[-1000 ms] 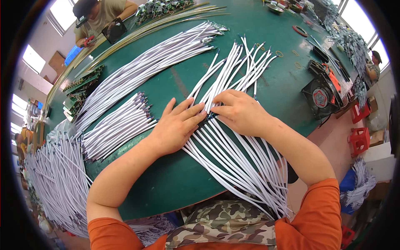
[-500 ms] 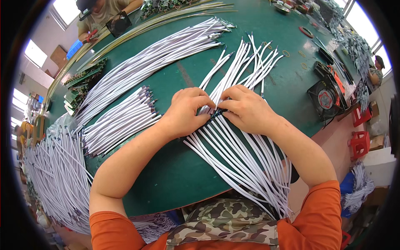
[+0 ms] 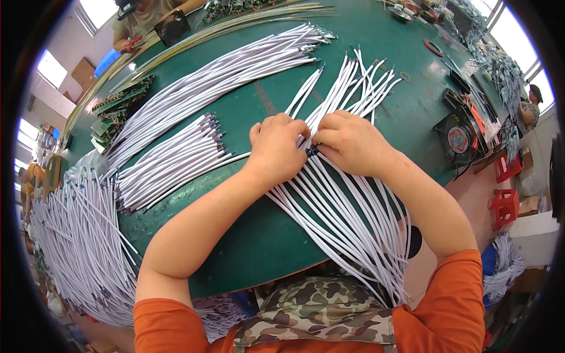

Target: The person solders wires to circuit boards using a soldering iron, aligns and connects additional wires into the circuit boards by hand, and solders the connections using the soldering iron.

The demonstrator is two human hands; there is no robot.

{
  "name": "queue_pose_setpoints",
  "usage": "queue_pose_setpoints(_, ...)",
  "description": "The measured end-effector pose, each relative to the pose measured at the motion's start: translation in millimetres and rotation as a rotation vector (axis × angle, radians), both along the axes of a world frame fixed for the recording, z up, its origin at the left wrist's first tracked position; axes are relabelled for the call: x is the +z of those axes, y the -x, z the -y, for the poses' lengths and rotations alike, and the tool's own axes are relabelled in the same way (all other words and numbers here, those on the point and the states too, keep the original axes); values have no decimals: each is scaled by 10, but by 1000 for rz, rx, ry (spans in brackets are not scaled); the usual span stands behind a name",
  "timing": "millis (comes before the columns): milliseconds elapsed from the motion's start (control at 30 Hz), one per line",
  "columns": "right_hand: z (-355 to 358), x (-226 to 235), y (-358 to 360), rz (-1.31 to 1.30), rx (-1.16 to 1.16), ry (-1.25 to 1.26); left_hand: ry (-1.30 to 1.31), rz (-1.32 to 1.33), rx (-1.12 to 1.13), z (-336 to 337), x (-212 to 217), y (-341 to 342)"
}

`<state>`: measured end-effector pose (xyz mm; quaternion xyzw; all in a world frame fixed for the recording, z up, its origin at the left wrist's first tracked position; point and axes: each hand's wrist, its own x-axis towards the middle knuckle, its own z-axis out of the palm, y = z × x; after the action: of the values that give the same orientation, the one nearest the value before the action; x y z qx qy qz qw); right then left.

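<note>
A fan of white cables (image 3: 347, 217) lies across the green table (image 3: 265, 241), running from the far side toward my lap. My left hand (image 3: 275, 148) and my right hand (image 3: 348, 141) meet knuckle to knuckle over the middle of this bundle. Both have fingers curled down, pinching cables at a small dark connector between them. The fingertips are hidden under the knuckles. A shorter pile of white cables with dark ends (image 3: 170, 165) lies just left of my left hand.
A long bundle of white cables (image 3: 223, 76) stretches across the far left of the table. Several more cables (image 3: 76, 235) hang over the left edge. Black cooling fans (image 3: 459, 138) sit at the right edge. Another person (image 3: 147, 17) works at the far end.
Both hands have gone from lying flat and spread on the cables to curled and pressed together, gripping cables at the dark connector. The view has shifted slightly closer.
</note>
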<state>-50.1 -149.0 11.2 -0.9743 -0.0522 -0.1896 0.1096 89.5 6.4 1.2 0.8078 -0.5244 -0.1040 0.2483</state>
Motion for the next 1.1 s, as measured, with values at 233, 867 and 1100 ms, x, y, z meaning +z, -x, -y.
queue_pose_setpoints(233,21,69,-243,8,70,26,91,85,12,-157,-49,-49)
queue_pose_setpoints(867,-1423,151,747,-243,-153,-80,-122,-385,31,-1090,166,-171)
queue_pose_setpoints(1100,-1592,236,622,-25,-78,-1,-177,-510,44,-1230,226,-269)
